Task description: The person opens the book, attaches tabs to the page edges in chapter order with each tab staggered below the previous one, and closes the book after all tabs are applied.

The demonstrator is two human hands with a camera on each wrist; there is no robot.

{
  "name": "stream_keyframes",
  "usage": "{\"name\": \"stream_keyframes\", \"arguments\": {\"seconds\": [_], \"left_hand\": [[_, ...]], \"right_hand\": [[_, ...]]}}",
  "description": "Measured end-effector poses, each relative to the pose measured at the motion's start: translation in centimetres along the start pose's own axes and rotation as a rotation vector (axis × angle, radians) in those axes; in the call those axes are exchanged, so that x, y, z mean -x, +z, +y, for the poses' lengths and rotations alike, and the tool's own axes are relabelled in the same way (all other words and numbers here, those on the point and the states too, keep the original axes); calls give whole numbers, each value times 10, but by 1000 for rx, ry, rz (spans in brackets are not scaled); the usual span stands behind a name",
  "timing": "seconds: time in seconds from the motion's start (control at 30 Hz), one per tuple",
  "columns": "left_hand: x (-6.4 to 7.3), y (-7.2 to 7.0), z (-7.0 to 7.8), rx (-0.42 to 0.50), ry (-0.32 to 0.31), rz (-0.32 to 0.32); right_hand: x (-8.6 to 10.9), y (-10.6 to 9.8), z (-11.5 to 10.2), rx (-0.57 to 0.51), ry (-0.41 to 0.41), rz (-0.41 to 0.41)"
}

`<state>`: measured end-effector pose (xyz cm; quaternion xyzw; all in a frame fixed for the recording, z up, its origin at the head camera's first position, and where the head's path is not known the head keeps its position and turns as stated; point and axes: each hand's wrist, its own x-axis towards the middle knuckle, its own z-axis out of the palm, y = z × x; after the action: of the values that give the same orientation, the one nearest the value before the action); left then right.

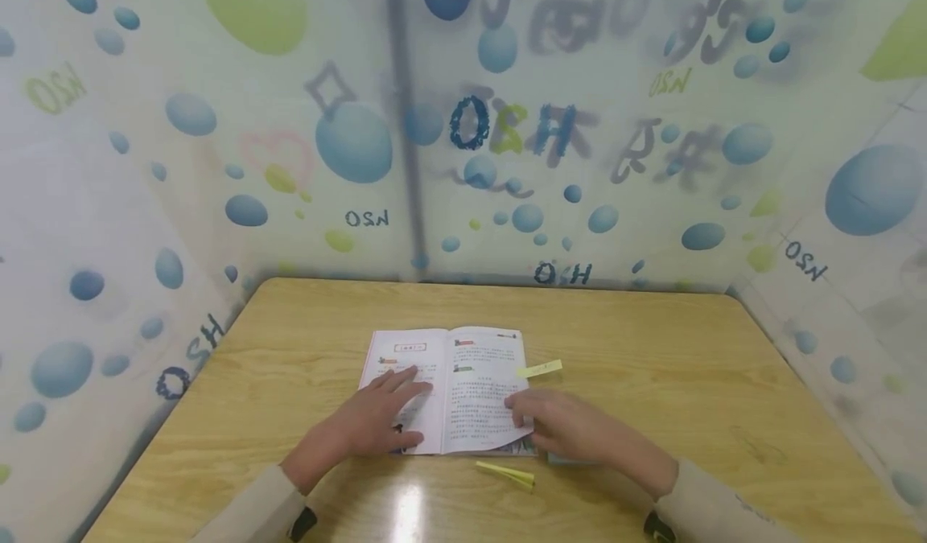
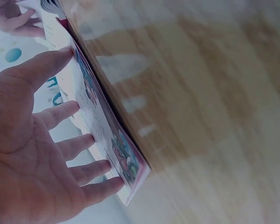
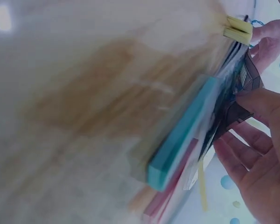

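Evidently resting the left hand (image 1: 380,416), with spread fingers, on the book (image 1: 443,390) lying open on the table (image 1: 652,342), while pinching the right page (image 1: 481,406) in the right hand (image 1: 572,426). From the right wrist, see a turquoise block (image 3: 178,140) lengthwise; from the head, only a sliver.

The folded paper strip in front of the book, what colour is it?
Yellow. The folded paper strip near the book shows best in the head view.

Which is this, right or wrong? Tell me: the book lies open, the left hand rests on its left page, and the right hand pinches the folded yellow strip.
Wrong about the folded yellow strip: the right hand pinches the right page, as the right wrist view shows. The rest stands.
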<state>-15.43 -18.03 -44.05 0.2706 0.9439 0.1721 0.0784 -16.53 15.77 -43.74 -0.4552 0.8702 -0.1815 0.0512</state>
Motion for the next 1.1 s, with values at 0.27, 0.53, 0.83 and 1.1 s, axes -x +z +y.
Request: {"name": "stream_keyframes", "arguments": {"seconds": [0.27, 0.53, 0.83, 1.1], "left_hand": [[11, 2, -3, -16, 14, 27], [18, 9, 2, 22, 57, 108], [1, 29, 35, -58, 41, 237], [-10, 32, 46, -97, 7, 320]], "right_hand": [[-7, -14, 0, 60, -124, 192], [-21, -25, -5, 60, -215, 309], [-26, -31, -11, 38, -174, 280], [-25, -31, -12, 26, -176, 288]]}}
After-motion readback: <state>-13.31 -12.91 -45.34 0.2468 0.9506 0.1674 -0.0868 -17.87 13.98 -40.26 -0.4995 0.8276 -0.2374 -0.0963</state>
